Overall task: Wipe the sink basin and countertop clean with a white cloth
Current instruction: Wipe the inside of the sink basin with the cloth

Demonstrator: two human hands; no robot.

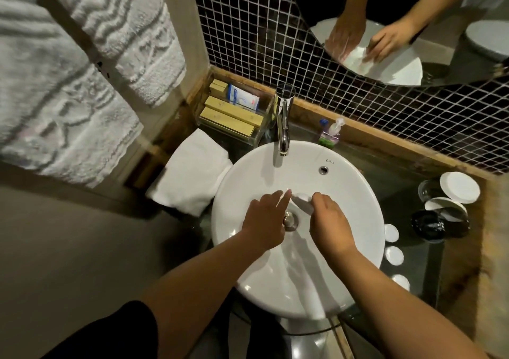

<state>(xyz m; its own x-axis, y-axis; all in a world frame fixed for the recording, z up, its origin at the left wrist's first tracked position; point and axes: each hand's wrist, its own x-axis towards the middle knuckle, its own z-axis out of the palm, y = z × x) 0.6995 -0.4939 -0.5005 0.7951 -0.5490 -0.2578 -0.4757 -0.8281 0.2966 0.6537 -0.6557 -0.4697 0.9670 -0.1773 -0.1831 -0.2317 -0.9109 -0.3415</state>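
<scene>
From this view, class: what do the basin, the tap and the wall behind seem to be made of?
Basin: probably glazed ceramic, glossy white with highlights. Tap: polished metal, likely chrome, mirror-like reflections. Wall: small dark mosaic tiles with pale grout lines.

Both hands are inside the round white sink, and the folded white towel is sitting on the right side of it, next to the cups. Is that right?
Not quite. The head view shows the folded white towel on the left side of the sink, not the right by the cups. The left hand and right hand are inside the round white sink.
</scene>
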